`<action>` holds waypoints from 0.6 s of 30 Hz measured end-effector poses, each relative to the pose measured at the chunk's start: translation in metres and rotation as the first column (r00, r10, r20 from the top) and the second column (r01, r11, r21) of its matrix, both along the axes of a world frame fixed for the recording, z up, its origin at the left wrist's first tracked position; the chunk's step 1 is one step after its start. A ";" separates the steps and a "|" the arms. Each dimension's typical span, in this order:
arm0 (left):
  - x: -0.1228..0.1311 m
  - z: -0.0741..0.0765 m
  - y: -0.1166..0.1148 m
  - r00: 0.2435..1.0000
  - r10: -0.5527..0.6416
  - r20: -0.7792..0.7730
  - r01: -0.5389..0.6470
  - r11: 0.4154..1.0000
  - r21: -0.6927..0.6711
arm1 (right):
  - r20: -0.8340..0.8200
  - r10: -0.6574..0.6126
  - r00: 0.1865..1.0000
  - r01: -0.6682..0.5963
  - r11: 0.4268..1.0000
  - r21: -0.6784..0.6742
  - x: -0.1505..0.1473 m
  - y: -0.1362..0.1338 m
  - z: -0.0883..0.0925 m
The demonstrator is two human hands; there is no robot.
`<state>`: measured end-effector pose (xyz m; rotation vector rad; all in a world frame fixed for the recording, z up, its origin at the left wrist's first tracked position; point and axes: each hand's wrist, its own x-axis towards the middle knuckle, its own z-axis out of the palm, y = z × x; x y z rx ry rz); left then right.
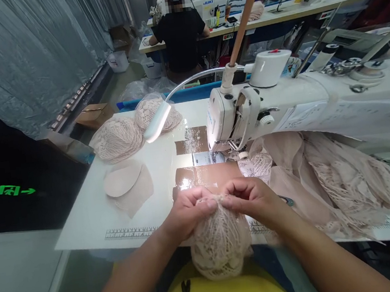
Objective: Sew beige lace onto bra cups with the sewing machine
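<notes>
A pale pink lace cup piece (221,247) hangs over the table's front edge, its upper rim pinched between both hands. My left hand (194,210) grips the rim with thumb and fingers closed. Close beside it, my right hand (247,198) pinches the same rim, fingertips nearly meeting the left ones. Just beyond my hands stands a white sewing machine (227,118), its needle area lit. To the right of my right hand lies a heap of pink lace and sheer fabric (311,165). A small metal tool (287,199), perhaps thread snips, is partly hidden by my right hand.
Two lace cups (118,139) sit at the table's back left, under a lamp head (158,122). Smooth cut pieces (128,185) lie nearer. A printed ruler (131,233) runs along the front edge. Beyond, a person in black (181,34) sits at another sewing table.
</notes>
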<state>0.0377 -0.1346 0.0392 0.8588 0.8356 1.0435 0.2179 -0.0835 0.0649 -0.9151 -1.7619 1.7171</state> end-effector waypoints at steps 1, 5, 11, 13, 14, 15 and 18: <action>-0.005 -0.001 0.002 0.997 0.077 -0.006 -0.077 0.996 -0.054 | 0.035 -0.018 0.999 0.016 0.999 0.042 0.001 0.004 -0.002; -0.048 0.017 0.011 0.849 0.480 -0.219 -0.477 0.876 0.071 | 0.229 -0.178 0.957 0.097 0.941 0.325 0.020 0.015 -0.002; -0.058 0.026 0.044 0.275 0.682 -0.678 -0.158 0.727 0.668 | 0.415 -0.200 0.888 -0.035 0.869 0.493 0.041 0.027 0.000; -0.030 0.008 0.060 0.098 0.615 -0.782 0.232 0.750 0.619 | 0.481 -0.196 0.855 -0.120 0.827 0.550 0.035 0.034 -0.003; -0.015 -0.003 0.066 -0.017 0.570 -0.822 0.384 0.763 0.520 | 0.509 -0.194 0.839 -0.157 0.809 0.567 0.031 0.037 -0.005; 0.000 -0.014 0.070 -0.042 0.542 -0.840 0.434 0.767 0.473 | 0.532 -0.193 0.825 -0.186 0.796 0.576 0.026 0.040 -0.007; 0.034 -0.037 0.071 -0.057 0.495 -0.867 0.522 0.756 0.397 | 0.578 -0.197 0.792 -0.232 0.779 0.583 0.015 0.046 -0.016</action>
